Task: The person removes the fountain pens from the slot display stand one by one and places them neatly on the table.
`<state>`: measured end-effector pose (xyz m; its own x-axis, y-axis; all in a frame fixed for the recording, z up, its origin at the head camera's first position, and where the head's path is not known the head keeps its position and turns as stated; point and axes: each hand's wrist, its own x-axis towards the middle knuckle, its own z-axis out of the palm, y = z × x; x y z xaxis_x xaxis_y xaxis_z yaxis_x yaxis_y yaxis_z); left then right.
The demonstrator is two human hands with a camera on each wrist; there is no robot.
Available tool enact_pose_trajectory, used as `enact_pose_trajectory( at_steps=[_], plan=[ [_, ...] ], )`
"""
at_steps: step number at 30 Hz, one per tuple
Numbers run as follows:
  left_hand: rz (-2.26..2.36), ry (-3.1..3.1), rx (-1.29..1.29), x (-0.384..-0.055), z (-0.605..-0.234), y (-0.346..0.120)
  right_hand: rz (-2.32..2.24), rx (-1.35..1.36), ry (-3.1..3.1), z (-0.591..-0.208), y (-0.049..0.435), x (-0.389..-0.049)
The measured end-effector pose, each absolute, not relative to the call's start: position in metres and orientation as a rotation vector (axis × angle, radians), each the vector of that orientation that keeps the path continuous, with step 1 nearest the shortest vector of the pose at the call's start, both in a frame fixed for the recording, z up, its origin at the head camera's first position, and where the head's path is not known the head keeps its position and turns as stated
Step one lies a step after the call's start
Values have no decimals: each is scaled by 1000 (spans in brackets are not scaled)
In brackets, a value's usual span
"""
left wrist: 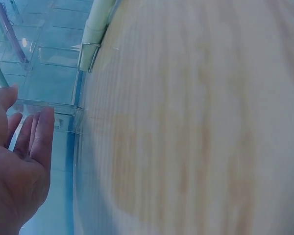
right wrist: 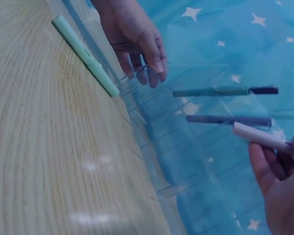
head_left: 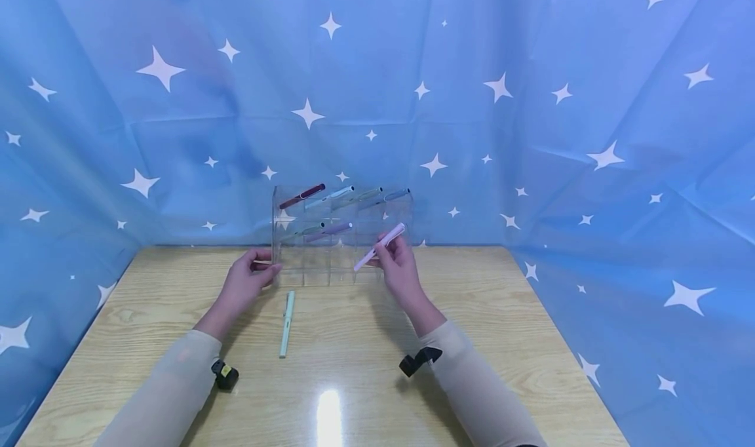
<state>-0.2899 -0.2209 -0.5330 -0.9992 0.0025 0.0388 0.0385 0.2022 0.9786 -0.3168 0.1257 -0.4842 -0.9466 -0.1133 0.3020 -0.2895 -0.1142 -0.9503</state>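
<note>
A clear pen rack [head_left: 317, 258] with several compartments stands at the back of the table. My left hand [head_left: 243, 282] holds its left side panel between thumb and fingers. Pinched in my right hand [head_left: 402, 273], a pale pink pen [head_left: 380, 246] slants in front of the rack's lower right part, cap end up. A mint green pen [head_left: 286, 326] lies on the wood before the rack; in the right wrist view the same mint pen [right wrist: 85, 56] is closer to the left hand.
Upper compartments hold a dark red pen [head_left: 302, 196], a light blue pen [head_left: 330, 197], a green pen [head_left: 358, 198] and a blue pen [head_left: 386, 198]. Lower down lie a dark green pen [head_left: 303, 231] and a purple pen [head_left: 329, 231]. A star-patterned blue cloth [head_left: 377, 73] hangs behind the table [head_left: 495, 342].
</note>
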Motion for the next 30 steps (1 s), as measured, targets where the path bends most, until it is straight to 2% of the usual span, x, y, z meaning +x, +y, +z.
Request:
enact_pose_trajectory(
  at_steps=[30],
  plan=[
    [-1944, -2409, -39, -288, -531, -220, 2258, 537, -2199, -496, 127, -301]
  ],
)
